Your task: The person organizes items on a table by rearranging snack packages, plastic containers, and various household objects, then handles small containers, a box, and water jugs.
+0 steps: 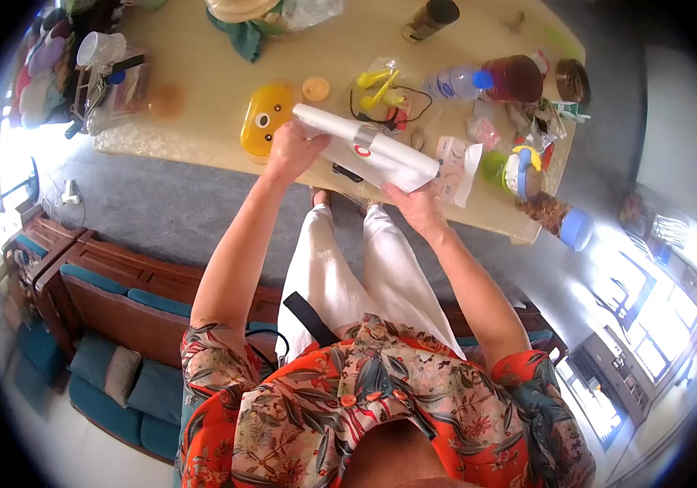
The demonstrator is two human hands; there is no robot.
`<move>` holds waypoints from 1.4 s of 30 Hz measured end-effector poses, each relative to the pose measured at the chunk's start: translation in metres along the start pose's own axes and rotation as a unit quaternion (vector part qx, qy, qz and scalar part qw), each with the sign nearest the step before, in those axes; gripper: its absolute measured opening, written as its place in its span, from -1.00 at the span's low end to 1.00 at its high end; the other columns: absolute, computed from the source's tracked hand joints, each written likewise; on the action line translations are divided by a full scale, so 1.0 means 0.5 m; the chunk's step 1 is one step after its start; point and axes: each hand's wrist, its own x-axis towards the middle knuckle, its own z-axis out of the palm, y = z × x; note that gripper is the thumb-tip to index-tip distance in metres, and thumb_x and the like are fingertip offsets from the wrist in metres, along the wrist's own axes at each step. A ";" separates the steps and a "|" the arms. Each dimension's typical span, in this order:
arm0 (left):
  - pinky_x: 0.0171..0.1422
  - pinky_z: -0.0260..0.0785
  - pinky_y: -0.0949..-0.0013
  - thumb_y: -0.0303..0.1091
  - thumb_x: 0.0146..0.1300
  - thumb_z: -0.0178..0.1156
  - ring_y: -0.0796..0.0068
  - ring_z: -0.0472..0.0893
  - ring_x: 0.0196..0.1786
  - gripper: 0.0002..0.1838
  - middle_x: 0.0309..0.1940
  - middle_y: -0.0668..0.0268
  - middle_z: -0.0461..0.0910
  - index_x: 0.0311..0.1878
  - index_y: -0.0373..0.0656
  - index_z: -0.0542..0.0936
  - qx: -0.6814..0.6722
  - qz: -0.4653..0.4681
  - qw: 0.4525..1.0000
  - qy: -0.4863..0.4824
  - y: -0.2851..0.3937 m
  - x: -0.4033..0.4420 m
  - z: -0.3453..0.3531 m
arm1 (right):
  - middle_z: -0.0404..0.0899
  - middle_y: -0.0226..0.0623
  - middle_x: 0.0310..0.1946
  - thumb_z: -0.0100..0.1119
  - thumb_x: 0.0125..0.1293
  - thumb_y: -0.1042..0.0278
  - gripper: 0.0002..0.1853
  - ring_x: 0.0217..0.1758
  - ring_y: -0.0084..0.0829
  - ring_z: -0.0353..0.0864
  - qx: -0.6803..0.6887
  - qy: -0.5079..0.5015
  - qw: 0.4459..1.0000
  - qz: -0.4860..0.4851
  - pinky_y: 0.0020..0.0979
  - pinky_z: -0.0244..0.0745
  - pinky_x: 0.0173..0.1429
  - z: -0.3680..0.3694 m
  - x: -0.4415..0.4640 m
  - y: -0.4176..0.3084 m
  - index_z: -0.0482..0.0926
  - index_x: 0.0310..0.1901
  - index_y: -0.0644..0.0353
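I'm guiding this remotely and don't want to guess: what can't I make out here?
All in the head view:
- Undersides of the grips of the left hand and right hand: hidden by the white sheet and the hands themselves.
- Detail of the red mark on the sheet: too small.
- What the black item is: too small to tell.
- Full shape of the pale round thing: cut off by the top edge.
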 end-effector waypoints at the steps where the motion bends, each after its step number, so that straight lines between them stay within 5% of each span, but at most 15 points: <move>1: 0.01 0.36 0.31 -0.34 0.00 0.20 0.25 0.58 -0.13 -0.64 -0.24 0.12 0.61 -0.08 -0.21 0.53 -0.037 0.001 0.999 0.000 -0.014 0.002 0.000 | 0.31 -0.08 0.12 0.30 -0.02 0.24 -0.30 0.07 -0.21 0.39 -0.109 0.023 0.993 -0.047 -0.25 0.27 0.14 0.000 -0.007 -0.001 0.25 0.19 0.11; 3: -0.01 0.36 0.32 -0.35 -0.01 0.20 0.24 0.58 -0.16 -0.65 -0.26 0.12 0.60 -0.10 -0.23 0.52 -0.061 0.019 0.998 0.024 -0.028 0.014 -0.004 | 0.34 -0.07 0.05 0.30 -0.06 0.30 -0.30 -0.06 -0.18 0.48 -0.191 0.041 0.979 -0.060 -0.29 0.39 0.02 0.005 0.003 -0.004 0.25 0.17 0.15; 5: -0.04 0.37 0.33 -0.36 -0.02 0.20 0.25 0.59 -0.19 -0.66 -0.27 0.11 0.60 -0.12 -0.23 0.52 -0.058 0.041 0.996 0.061 0.000 0.011 -0.003 | 0.36 -0.07 0.00 0.30 -0.08 0.33 -0.30 -0.10 -0.17 0.49 -0.156 0.024 0.987 0.026 -0.28 0.42 -0.04 -0.010 0.001 -0.038 0.26 0.16 0.20; 6: -0.07 0.38 0.33 -0.36 -0.02 0.19 0.29 0.59 -0.22 -0.69 -0.30 0.11 0.60 -0.16 -0.23 0.52 -0.009 0.004 0.998 0.070 0.050 -0.013 -0.012 | 0.36 -0.08 -0.01 0.30 -0.08 0.34 -0.30 -0.09 -0.17 0.49 -0.148 0.024 0.987 0.054 -0.27 0.42 -0.03 -0.010 -0.001 -0.044 0.25 0.15 0.21; 9: -0.31 0.43 0.44 -0.37 0.09 0.22 0.52 0.57 -0.41 -0.74 -0.40 0.34 0.59 -0.16 -0.26 0.51 0.152 0.118 0.957 0.218 0.008 -0.051 -0.004 | 0.37 -0.08 -0.02 0.29 -0.07 0.36 -0.30 -0.07 -0.17 0.49 -0.133 0.028 0.986 0.092 -0.24 0.42 -0.03 0.001 0.011 -0.042 0.22 0.16 0.24; 12: -0.50 0.42 0.48 -0.30 0.10 0.22 0.50 0.55 -0.56 -0.73 -0.47 0.31 0.55 -0.19 -0.25 0.50 0.025 -0.151 0.987 0.043 -0.067 -0.086 0.031 | 0.36 -0.07 -0.03 0.28 -0.06 0.37 -0.30 -0.04 -0.14 0.48 -0.137 0.031 0.987 0.077 -0.21 0.43 -0.02 0.008 0.022 -0.012 0.20 0.16 0.24; 14: -0.62 0.39 0.53 -0.22 0.13 0.20 0.49 0.56 -0.61 -0.72 -0.52 0.28 0.53 -0.23 -0.25 0.50 -0.128 -0.327 0.934 -0.072 -0.011 -0.111 0.055 | 0.36 -0.05 -0.04 0.29 -0.07 0.38 -0.31 -0.02 -0.10 0.46 -0.103 0.015 0.990 0.099 -0.19 0.43 -0.01 0.008 0.027 -0.009 0.20 0.14 0.23; 17: -0.59 0.44 0.46 -0.18 0.14 0.19 0.44 0.58 -0.58 -0.70 -0.57 0.27 0.52 -0.23 -0.24 0.50 -0.233 -0.385 0.888 -0.094 -0.060 -0.114 0.112 | 0.36 -0.03 -0.05 0.31 -0.09 0.39 -0.32 -0.03 -0.03 0.44 -0.155 0.075 0.985 0.000 -0.16 0.42 -0.02 0.030 0.034 0.033 0.21 0.11 0.24; 20: -0.56 0.46 0.40 -0.23 0.05 0.26 0.38 0.59 -0.59 -0.73 -0.62 0.26 0.53 -0.38 -0.27 0.52 -0.338 -0.366 0.864 -0.073 -0.079 -0.104 0.165 | 0.37 -0.02 -0.10 0.32 -0.10 0.39 -0.35 -0.05 -0.01 0.42 -0.142 0.088 0.986 0.027 -0.14 0.42 -0.04 0.035 0.041 0.014 0.25 0.06 0.26; 30: -0.46 0.52 0.35 -0.50 0.07 0.15 0.27 0.62 -0.50 -0.86 -0.49 0.10 0.58 -0.35 -0.41 0.53 -0.366 -0.394 0.839 -0.081 -0.115 -0.091 0.265 | 0.41 0.03 -0.15 0.20 -0.07 0.48 -0.56 -0.09 0.01 0.43 -0.142 0.139 0.980 -0.018 -0.16 0.42 -0.06 0.082 0.036 0.037 0.40 -0.07 0.31; 34: -0.45 0.53 0.33 -0.53 0.03 0.17 0.25 0.61 -0.50 -0.88 -0.52 0.08 0.57 -0.36 -0.40 0.53 -0.362 -0.389 0.843 -0.085 -0.110 -0.088 0.262 | 0.42 0.06 -0.13 0.13 -0.06 0.52 -0.66 -0.12 0.00 0.46 -0.139 0.117 0.983 0.037 -0.18 0.43 -0.08 0.099 0.029 0.039 0.48 -0.15 0.31; 37: -0.44 0.52 0.33 -0.51 0.01 0.20 0.28 0.61 -0.51 -0.88 -0.53 0.10 0.57 -0.39 -0.37 0.54 -0.360 -0.396 0.840 -0.091 -0.106 -0.085 0.265 | 0.46 0.03 -0.11 0.15 -0.04 0.49 -0.63 -0.09 -0.03 0.47 -0.086 0.059 0.992 0.072 -0.22 0.44 -0.06 0.080 0.031 0.028 0.47 -0.11 0.29; 40: -0.44 0.51 0.35 -0.46 -0.01 0.23 0.31 0.60 -0.52 -0.86 -0.53 0.13 0.58 -0.41 -0.34 0.55 -0.351 -0.396 0.842 -0.106 -0.111 -0.079 0.261 | 0.49 -0.04 -0.11 0.20 -0.03 0.42 -0.57 -0.06 -0.09 0.48 0.231 0.024 0.967 0.106 -0.26 0.44 -0.03 0.063 0.027 0.003 0.45 -0.04 0.27; 42: -0.45 0.50 0.36 -0.44 -0.03 0.25 0.33 0.60 -0.53 -0.84 -0.53 0.14 0.58 -0.41 -0.33 0.55 -0.350 -0.391 0.844 -0.113 -0.113 -0.081 0.260 | 0.49 -0.08 -0.11 0.23 -0.01 0.38 -0.53 -0.04 -0.13 0.49 0.278 0.019 0.957 0.078 -0.28 0.43 -0.01 0.064 0.027 0.002 0.43 0.00 0.25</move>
